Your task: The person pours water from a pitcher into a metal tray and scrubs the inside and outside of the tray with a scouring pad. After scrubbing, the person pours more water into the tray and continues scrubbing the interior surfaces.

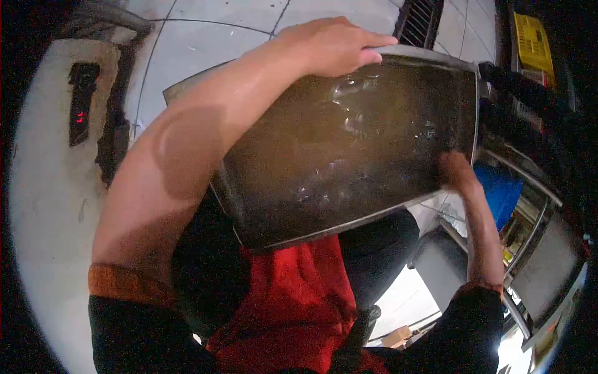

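Observation:
A rectangular metal basin (274, 242) holding murky brown water sits low in front of me, tilted in the head view. My left hand (333, 48) reaches across to the far rim and grips it, with the thumb and one finger showing along the edge. At the right end, my right hand (458, 171) dips into the brown water (349, 137) beside the basin's wall. Its fingers are blurred and hidden by the water, so whether they hold anything cannot be made out. Glints of light lie on the water's surface.
White floor tiles (205, 47) and a dark slotted drain grate (420, 23) lie beyond the basin. A pale appliance (53, 206) with a red display stands left. On the right are a metal-framed rack (529, 177), a blue item (498, 196) and a yellow basket (534, 43).

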{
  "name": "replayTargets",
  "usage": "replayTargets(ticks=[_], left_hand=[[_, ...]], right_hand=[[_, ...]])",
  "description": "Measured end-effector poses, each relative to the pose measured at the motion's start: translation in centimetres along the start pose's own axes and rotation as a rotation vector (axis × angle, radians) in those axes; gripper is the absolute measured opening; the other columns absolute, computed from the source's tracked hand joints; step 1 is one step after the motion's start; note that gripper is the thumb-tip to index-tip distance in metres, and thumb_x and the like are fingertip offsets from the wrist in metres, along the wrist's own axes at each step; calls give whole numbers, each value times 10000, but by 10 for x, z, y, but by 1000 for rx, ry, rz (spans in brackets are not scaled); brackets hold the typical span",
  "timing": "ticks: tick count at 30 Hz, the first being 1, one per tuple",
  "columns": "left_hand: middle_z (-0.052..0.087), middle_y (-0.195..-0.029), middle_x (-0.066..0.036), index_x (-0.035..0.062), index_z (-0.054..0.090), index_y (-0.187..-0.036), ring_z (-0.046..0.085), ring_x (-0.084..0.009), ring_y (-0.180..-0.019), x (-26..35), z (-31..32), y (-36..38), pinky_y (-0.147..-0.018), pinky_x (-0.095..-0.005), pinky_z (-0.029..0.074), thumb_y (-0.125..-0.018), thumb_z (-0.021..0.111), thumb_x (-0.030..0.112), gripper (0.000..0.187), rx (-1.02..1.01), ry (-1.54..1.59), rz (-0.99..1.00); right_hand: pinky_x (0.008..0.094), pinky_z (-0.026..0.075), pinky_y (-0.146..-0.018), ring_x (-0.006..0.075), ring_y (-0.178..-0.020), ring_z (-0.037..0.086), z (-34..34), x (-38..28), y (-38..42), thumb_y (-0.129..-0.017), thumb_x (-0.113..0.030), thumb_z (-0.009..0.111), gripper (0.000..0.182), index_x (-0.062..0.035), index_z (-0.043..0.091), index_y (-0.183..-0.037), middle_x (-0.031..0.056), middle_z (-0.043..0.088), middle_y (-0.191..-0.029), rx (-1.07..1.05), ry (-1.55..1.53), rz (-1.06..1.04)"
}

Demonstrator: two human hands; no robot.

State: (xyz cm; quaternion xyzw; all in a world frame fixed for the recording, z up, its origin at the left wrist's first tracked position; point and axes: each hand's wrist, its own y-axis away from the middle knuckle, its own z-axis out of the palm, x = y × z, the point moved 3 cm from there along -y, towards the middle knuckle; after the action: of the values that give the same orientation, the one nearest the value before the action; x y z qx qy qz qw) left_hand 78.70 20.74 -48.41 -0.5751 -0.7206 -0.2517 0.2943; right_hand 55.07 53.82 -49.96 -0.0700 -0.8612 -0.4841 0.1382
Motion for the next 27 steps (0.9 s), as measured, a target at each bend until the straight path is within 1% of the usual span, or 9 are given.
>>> replayTargets(ticks=[7,10,12,14,16,18,19,24,27], left_hand=[[616,-1190,-106,313,486,-1336,569,-319,-1096,0,6,-2,-951,-433,450,-939,476,356,399,14,2,-9],[617,-1191,-103,319,485,-1336,568,-318,-1099,-3,10,-2,-950,-433,451,-938,478,353,399,22,-20,7],[617,-1190,-103,324,482,-1337,566,-319,-1103,-3,7,-5,-952,-432,450,-938,478,354,400,15,-14,-11],[616,-1190,-111,326,483,-1336,564,-318,-1107,0,6,-7,-951,-431,450,-936,484,356,401,-44,2,12],[617,-1182,-123,326,483,-1335,568,-321,-1102,-5,-4,-8,-946,-434,452,-934,488,356,402,-33,12,21],[621,-1165,-141,324,482,-1336,577,-327,-1086,-6,1,-6,-937,-438,456,-933,492,353,404,-7,35,26],[621,-1164,-141,320,481,-1337,578,-329,-1082,-6,-1,-9,-934,-439,458,-933,491,356,406,18,13,29],[620,-1168,-132,334,466,-1345,577,-336,-1084,-12,7,-10,-934,-444,458,-934,486,375,414,35,15,31],[642,-1040,-193,321,449,-1357,609,-409,-931,-14,20,-17,-849,-480,480,-949,458,398,415,86,14,94]], right_hand=[[439,542,-732,348,-857,650,14,8,-11,-666,-110,656,222,-62,691,-880,167,661,-851,-62,52,-59],[450,532,-763,370,-889,639,-13,-9,0,-668,-123,662,240,-64,684,-899,172,655,-952,19,-179,-4],[449,527,-796,371,-922,636,2,12,-2,-698,-121,637,220,-77,687,-907,168,658,-991,210,-175,68],[447,528,-799,361,-933,637,61,26,-5,-710,-108,618,212,-86,690,-908,162,664,-992,692,-196,-13],[419,514,-835,332,-953,631,67,27,-38,-751,-162,614,229,-96,680,-960,133,668,-992,17,-91,150],[405,507,-848,319,-967,626,7,-7,-18,-753,-187,623,231,-87,675,-955,120,669,-981,-98,-20,129],[396,505,-835,307,-987,618,12,3,-18,-736,-203,641,220,-71,672,-908,114,667,-939,88,-209,447],[405,507,-834,278,-1012,617,39,-7,-24,-745,-190,638,163,-75,685,-851,131,673,-957,185,73,62],[418,511,-809,274,-992,620,57,0,-24,-729,-179,646,153,-74,687,-833,142,673,-947,132,-55,317]])
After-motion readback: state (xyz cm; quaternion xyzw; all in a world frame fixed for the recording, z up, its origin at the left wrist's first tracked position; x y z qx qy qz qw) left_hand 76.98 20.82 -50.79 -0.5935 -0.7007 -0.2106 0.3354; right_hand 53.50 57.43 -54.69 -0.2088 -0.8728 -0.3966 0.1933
